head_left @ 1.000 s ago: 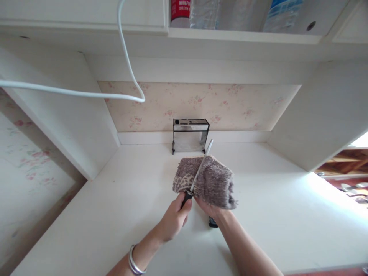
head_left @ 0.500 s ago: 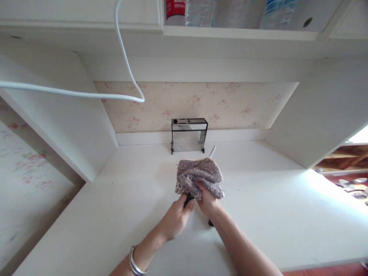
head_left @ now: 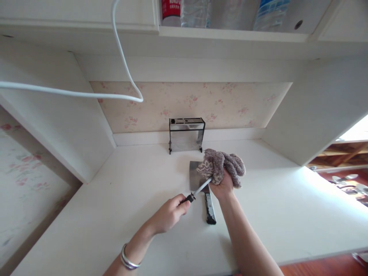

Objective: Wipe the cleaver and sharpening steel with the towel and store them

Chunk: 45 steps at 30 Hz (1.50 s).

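Observation:
My left hand (head_left: 169, 214) is closed round the black handle of a sharpening steel (head_left: 202, 186), whose thin metal rod slants up to the right. A brown-and-white patterned cloth (head_left: 220, 165) is bunched over the rod's far end, hiding its tip. My right hand (head_left: 223, 188) grips that cloth, its fingers mostly covered by the folds. Below the rod, a cleaver (head_left: 209, 209) lies flat on the white counter (head_left: 138, 214), with its wide blade pointing away and its worn black handle toward me. The cloth covers part of the blade.
A clear-sided knife holder (head_left: 186, 140) with a slotted top stands against the back wall. A white cable (head_left: 86, 94) hangs at upper left. Bottles (head_left: 195, 13) sit on the overhead shelf (head_left: 230, 33). Side panels (head_left: 313, 103) close in the counter left and right.
My right hand has slid the cloth along the rod, up and to the right. My left hand has shifted slightly left and down, and the rod and the cleaver beneath now show.

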Each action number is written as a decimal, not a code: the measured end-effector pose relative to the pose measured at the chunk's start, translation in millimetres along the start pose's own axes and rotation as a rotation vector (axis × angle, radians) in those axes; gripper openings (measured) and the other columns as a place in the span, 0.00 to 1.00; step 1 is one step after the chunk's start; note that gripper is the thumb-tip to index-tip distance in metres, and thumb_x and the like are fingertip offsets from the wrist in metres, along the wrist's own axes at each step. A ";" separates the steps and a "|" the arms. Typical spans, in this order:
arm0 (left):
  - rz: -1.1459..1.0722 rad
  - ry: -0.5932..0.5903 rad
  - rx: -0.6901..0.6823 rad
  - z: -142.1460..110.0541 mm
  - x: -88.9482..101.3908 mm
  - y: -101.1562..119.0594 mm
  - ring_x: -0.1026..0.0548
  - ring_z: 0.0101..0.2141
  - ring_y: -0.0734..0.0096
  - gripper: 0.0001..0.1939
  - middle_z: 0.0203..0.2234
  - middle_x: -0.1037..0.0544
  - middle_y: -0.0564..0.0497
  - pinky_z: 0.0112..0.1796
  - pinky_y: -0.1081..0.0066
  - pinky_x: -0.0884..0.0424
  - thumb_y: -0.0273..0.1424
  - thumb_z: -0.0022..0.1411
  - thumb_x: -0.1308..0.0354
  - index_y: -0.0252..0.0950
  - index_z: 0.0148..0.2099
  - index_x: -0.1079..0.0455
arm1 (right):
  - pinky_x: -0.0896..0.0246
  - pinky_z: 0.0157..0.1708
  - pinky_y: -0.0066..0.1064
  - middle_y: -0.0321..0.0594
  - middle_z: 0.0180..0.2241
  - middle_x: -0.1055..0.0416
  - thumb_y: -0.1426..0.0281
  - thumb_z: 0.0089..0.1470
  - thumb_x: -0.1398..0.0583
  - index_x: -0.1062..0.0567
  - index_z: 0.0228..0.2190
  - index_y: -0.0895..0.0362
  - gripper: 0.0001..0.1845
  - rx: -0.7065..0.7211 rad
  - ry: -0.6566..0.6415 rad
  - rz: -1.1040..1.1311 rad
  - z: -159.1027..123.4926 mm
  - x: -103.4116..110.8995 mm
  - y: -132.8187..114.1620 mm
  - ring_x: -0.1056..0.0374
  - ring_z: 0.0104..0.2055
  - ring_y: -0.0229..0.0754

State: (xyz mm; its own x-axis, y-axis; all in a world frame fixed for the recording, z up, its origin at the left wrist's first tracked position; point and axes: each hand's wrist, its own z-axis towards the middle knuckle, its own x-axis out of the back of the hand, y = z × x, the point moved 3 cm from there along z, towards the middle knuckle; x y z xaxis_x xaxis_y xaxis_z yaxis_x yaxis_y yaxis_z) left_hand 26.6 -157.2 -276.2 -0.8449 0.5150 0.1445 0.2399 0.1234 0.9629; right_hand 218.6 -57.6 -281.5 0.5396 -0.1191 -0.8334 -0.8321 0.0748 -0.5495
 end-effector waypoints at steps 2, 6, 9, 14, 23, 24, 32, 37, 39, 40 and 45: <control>0.018 -0.007 0.010 -1.6 3.7 0.0 0.45 0.19 0.80 0.17 0.22 0.41 0.58 0.22 0.76 0.49 0.46 0.62 0.53 0.36 0.32 0.42 | 0.35 0.48 0.35 0.33 0.31 0.23 0.65 0.48 0.39 0.24 0.30 0.54 0.07 0.003 0.016 0.008 2.1 2.5 -2.8 0.29 0.42 0.39; 0.070 0.005 0.026 -3.9 11.6 -0.2 0.45 0.20 0.80 0.18 0.21 0.41 0.58 0.23 0.76 0.50 0.47 0.61 0.52 0.36 0.32 0.42 | 0.33 0.46 0.34 0.33 0.31 0.23 0.68 0.50 0.41 0.25 0.30 0.54 0.05 0.008 0.056 0.054 6.4 9.5 -6.3 0.28 0.42 0.39; 0.108 0.017 0.037 -3.9 16.4 -0.7 0.44 0.21 0.79 0.19 0.21 0.41 0.58 0.23 0.75 0.50 0.48 0.60 0.51 0.36 0.32 0.41 | 0.32 0.45 0.33 0.33 0.30 0.23 0.72 0.51 0.43 0.25 0.31 0.54 0.06 0.027 0.086 0.110 11.5 15.5 -8.0 0.28 0.40 0.37; 0.190 0.056 0.011 -3.4 20.4 -0.8 0.44 0.24 0.77 0.21 0.22 0.41 0.57 0.25 0.75 0.49 0.49 0.59 0.51 0.35 0.32 0.38 | 0.31 0.43 0.32 0.31 0.27 0.24 0.72 0.53 0.45 0.26 0.30 0.54 0.08 0.101 0.150 0.146 23.0 25.2 -16.0 0.27 0.36 0.35; 0.087 0.132 -0.054 -3.8 20.9 -0.6 0.43 0.20 0.80 0.18 0.22 0.42 0.58 0.22 0.77 0.48 0.46 0.59 0.48 0.35 0.31 0.40 | 0.30 0.37 0.30 0.32 0.27 0.25 0.68 0.54 0.47 0.25 0.33 0.55 0.11 0.281 0.318 0.201 31.0 51.6 -51.4 0.27 0.33 0.35; 0.034 0.141 -0.051 -2.7 20.4 -2.4 0.43 0.18 0.82 0.17 0.22 0.42 0.59 0.20 0.77 0.48 0.46 0.60 0.48 0.36 0.32 0.41 | 0.30 0.38 0.32 0.33 0.29 0.24 0.66 0.54 0.47 0.25 0.34 0.54 0.11 0.280 0.308 0.201 28.8 49.9 -51.4 0.27 0.35 0.36; -0.151 0.316 -0.126 4.0 22.7 -9.9 0.44 0.13 0.86 0.14 0.25 0.40 0.60 0.15 0.79 0.49 0.43 0.60 0.47 0.38 0.38 0.43 | 0.40 0.51 0.44 0.33 0.41 0.26 0.65 0.52 0.45 0.26 0.39 0.51 0.12 0.126 -0.007 0.158 5.7 10.4 -16.8 0.32 0.47 0.42; -0.028 0.433 -0.203 1.0 24.5 -2.9 0.41 0.20 0.81 0.12 0.25 0.37 0.57 0.21 0.78 0.45 0.40 0.60 0.47 0.36 0.37 0.39 | 0.42 0.52 0.44 0.35 0.38 0.25 0.69 0.47 0.44 0.25 0.34 0.52 0.11 -0.048 -0.176 0.101 -11.7 -5.9 7.5 0.32 0.45 0.43; 0.068 0.461 -0.228 -0.4 22.8 -0.3 0.37 0.24 0.78 0.12 0.26 0.35 0.56 0.25 0.76 0.41 0.40 0.61 0.47 0.36 0.37 0.38 | 0.42 0.52 0.45 0.36 0.38 0.24 0.68 0.46 0.44 0.24 0.33 0.51 0.11 -0.108 -0.254 0.060 -21.7 -14.0 16.1 0.32 0.46 0.45; 0.116 0.467 -0.236 -1.0 21.3 0.4 0.35 0.26 0.76 0.11 0.26 0.33 0.55 0.27 0.75 0.40 0.40 0.61 0.48 0.36 0.37 0.38 | 0.42 0.51 0.45 0.37 0.37 0.24 0.67 0.45 0.43 0.24 0.32 0.51 0.10 -0.140 -0.289 0.027 -27.2 -17.9 21.0 0.33 0.46 0.46; 0.335 0.438 -0.270 -3.6 7.8 0.2 0.29 0.33 0.65 0.11 0.33 0.28 0.49 0.35 0.69 0.36 0.39 0.64 0.52 0.37 0.44 0.39 | 0.39 0.47 0.42 0.39 0.35 0.24 0.67 0.36 0.37 0.24 0.30 0.51 0.12 -0.234 -0.322 -0.214 -50.6 -23.9 50.2 0.33 0.47 0.50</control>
State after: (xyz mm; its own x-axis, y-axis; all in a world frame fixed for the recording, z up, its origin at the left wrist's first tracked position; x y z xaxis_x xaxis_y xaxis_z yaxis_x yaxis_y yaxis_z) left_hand 18.4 -156.2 -274.1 -0.8763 0.0846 0.4743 0.4453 -0.2339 0.8643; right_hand 157.5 -101.1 -286.2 0.6843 0.2094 -0.6984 -0.6837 -0.1485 -0.7145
